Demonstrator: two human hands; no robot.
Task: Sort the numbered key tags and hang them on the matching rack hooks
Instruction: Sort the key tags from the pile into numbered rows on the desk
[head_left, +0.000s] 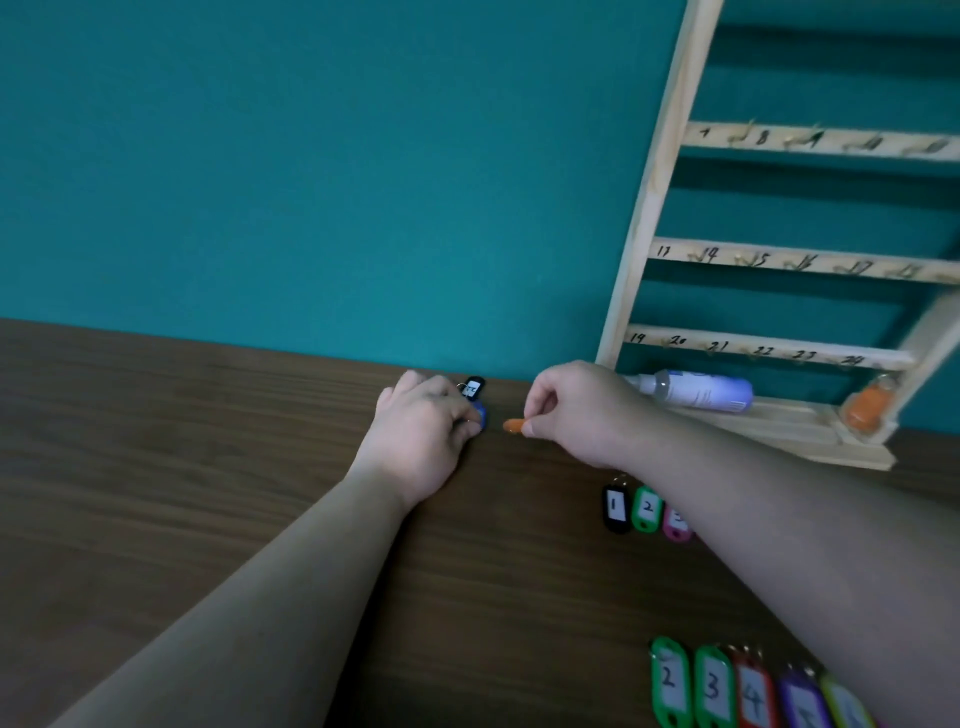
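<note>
Pinching an orange tag (513, 426), the right hand (574, 410) sits at three o'clock from the left hand (418, 431), which grips a blue tag (481, 414) on the worktop (156, 441).

Brown table (156, 441), numbered key tags (670, 686) in rows, wooden rack (810, 441) at back

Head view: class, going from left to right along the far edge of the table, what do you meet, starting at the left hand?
left hand → blue tag → pinched orange tag → right hand → bottle → orange tag at the rack's base
</note>
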